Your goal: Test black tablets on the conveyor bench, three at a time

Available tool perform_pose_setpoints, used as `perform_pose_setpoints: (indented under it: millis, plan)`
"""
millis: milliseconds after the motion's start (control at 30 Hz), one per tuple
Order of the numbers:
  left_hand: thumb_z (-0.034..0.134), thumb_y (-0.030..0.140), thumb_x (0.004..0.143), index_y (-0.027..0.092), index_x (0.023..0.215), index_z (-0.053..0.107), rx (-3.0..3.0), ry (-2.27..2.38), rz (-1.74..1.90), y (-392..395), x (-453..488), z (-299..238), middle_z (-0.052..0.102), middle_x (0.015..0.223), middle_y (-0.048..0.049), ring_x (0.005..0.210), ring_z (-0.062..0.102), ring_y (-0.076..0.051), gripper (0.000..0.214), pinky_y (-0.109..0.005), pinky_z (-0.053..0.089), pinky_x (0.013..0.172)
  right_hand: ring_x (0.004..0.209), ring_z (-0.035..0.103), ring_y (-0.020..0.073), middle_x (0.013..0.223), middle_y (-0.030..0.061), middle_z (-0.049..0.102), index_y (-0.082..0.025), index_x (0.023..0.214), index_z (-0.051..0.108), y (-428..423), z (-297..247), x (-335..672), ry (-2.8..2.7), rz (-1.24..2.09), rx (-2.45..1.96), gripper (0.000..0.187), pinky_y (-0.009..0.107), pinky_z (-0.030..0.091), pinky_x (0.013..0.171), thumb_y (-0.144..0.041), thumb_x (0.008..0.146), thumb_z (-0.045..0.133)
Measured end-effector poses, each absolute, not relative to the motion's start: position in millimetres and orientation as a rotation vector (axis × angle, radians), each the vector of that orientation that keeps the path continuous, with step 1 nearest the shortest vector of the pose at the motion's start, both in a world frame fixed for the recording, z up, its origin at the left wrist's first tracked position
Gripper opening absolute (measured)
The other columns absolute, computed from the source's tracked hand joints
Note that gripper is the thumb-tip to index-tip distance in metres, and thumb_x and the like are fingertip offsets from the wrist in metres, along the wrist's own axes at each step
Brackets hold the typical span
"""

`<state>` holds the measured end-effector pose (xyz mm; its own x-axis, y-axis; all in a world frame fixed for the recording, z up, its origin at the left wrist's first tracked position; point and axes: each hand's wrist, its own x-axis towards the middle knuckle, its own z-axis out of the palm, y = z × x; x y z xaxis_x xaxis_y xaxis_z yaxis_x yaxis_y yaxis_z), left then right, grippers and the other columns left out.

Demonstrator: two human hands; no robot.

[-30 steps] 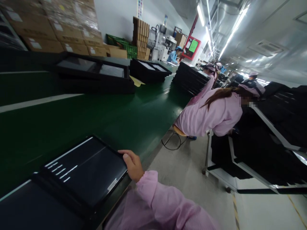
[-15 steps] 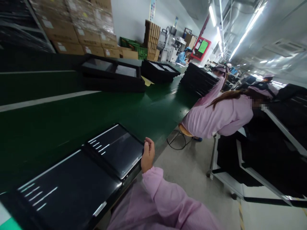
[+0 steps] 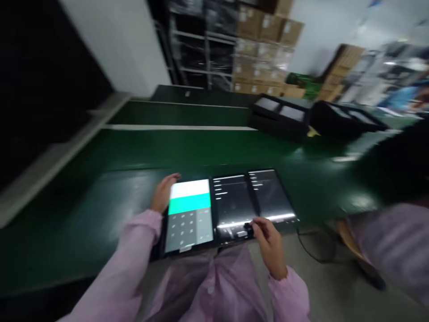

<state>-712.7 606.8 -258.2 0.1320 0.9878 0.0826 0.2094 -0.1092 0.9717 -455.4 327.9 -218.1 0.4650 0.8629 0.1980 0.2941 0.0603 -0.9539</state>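
Three tablets lie side by side at the front edge of the green bench. The left tablet [image 3: 197, 226] shows a calculator-like keypad under a white and turquoise band. Dark screens with short white lines of text are lit on the middle tablet [image 3: 234, 203] and the right tablet [image 3: 271, 194]. My left hand [image 3: 163, 193] rests along the left tablet's upper left edge, fingers stretched out and open. At the front edge, between the middle and right tablets, my right hand [image 3: 268, 239] has its fingertips pinched together; what they hold, if anything, is blurred.
Black foam trays [image 3: 281, 120] with pale flat items stand at the back right of the green bench [image 3: 161, 147]. Cartons [image 3: 261, 58] are stacked beyond. A person in a pink smock [image 3: 392, 250] sits at the right, near a stool [image 3: 348, 241].
The view has swung left, bringing the keypad tablet and my left hand into sight. My right hand has gone from the right tablet's outer side to the front edge between two tablets.
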Motion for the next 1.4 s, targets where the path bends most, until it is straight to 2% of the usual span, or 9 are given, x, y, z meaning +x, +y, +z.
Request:
perform_pose_setpoints:
  millis: [100, 200, 333, 567, 767, 967, 1067, 1200, 1400]
  plan:
    - [0.058, 0.038, 0.098, 0.017, 0.145, 0.056, 1.368, 1.349, 1.127, 587, -757, -271, 0.055, 0.155, -0.0131, 0.144, 0.051, -0.030, 0.051, -0.051, 0.036, 0.125, 0.093, 0.071, 0.0185, 0.108, 0.0051, 0.074, -0.024, 0.118, 0.069, 333, -227, -463, -1.341, 0.516, -1.525, 0.018, 0.028, 0.056, 0.078, -0.032, 0.105, 0.060]
    - [0.063, 0.036, 0.090, 0.018, 0.153, 0.048, 1.312, 1.325, 1.112, 558, -764, -284, 0.048, 0.162, -0.0114, 0.148, 0.047, -0.029, 0.067, -0.045, 0.036, 0.126, 0.098, 0.070, 0.0187, 0.112, 0.0050, 0.072, -0.025, 0.123, 0.066, 340, -230, -471, -1.595, 0.378, -1.488, 0.019, 0.030, 0.056, 0.084, -0.027, 0.107, 0.056]
    - [0.065, 0.037, 0.088, 0.021, 0.161, 0.035, 1.260, 1.187, 1.096, 519, -766, -291, 0.042, 0.166, -0.0112, 0.152, 0.042, -0.030, 0.080, -0.048, 0.032, 0.128, 0.105, 0.067, 0.0216, 0.116, 0.0073, 0.070, -0.024, 0.130, 0.060, 363, -229, -485, -1.807, 0.259, -1.413, 0.023, 0.036, 0.055, 0.090, -0.025, 0.108, 0.052]
    - [0.069, 0.034, 0.087, 0.021, 0.163, 0.029, 1.319, 1.243, 1.073, 512, -768, -287, 0.033, 0.169, -0.0139, 0.156, 0.033, -0.033, 0.087, -0.051, 0.029, 0.128, 0.123, 0.059, 0.0280, 0.132, 0.0126, 0.064, -0.021, 0.144, 0.049, 418, -234, -514, -2.045, 0.188, -1.322, 0.037, 0.050, 0.050, 0.102, -0.027, 0.109, 0.045]
    - [0.076, 0.038, 0.085, 0.021, 0.159, 0.039, 1.508, 1.328, 1.080, 534, -764, -284, 0.041, 0.164, -0.0152, 0.155, 0.034, -0.035, 0.085, -0.052, 0.023, 0.130, 0.130, 0.056, 0.0285, 0.136, 0.0147, 0.062, -0.018, 0.143, 0.049, 454, -234, -532, -2.108, 0.121, -1.288, 0.038, 0.051, 0.047, 0.108, -0.024, 0.107, 0.045]
    - [0.058, 0.050, 0.098, 0.022, 0.156, 0.042, 1.195, 1.233, 1.177, 536, -773, -297, 0.054, 0.154, -0.0162, 0.146, 0.049, -0.033, 0.067, -0.053, 0.037, 0.123, 0.132, 0.055, 0.0305, 0.132, 0.0163, 0.065, -0.016, 0.138, 0.054, 462, -243, -537, -2.143, 0.081, -1.337, 0.035, 0.058, 0.042, 0.114, -0.023, 0.106, 0.041]
    - [0.060, 0.050, 0.097, 0.023, 0.154, 0.045, 1.164, 1.170, 1.223, 533, -777, -300, 0.057, 0.152, -0.0141, 0.144, 0.051, -0.031, 0.065, -0.052, 0.037, 0.124, 0.128, 0.057, 0.0312, 0.131, 0.0163, 0.064, -0.017, 0.137, 0.055, 460, -243, -533, -2.099, 0.082, -1.395, 0.035, 0.059, 0.043, 0.113, -0.025, 0.106, 0.042]
    - [0.069, 0.044, 0.091, 0.022, 0.154, 0.047, 1.205, 1.068, 1.250, 529, -779, -300, 0.053, 0.156, -0.0148, 0.148, 0.047, -0.032, 0.071, -0.053, 0.031, 0.128, 0.132, 0.055, 0.0309, 0.135, 0.0161, 0.063, -0.016, 0.141, 0.052, 459, -242, -540, -2.146, 0.107, -1.332, 0.036, 0.057, 0.043, 0.114, -0.026, 0.107, 0.042]
    - [0.067, 0.031, 0.091, 0.022, 0.157, 0.043, 1.435, 1.070, 1.181, 522, -781, -294, 0.043, 0.164, -0.0129, 0.153, 0.038, -0.033, 0.071, -0.052, 0.025, 0.130, 0.125, 0.059, 0.0303, 0.128, 0.0148, 0.065, -0.017, 0.135, 0.055, 459, -240, -540, -2.068, 0.069, -1.417, 0.032, 0.059, 0.042, 0.114, -0.026, 0.108, 0.041]
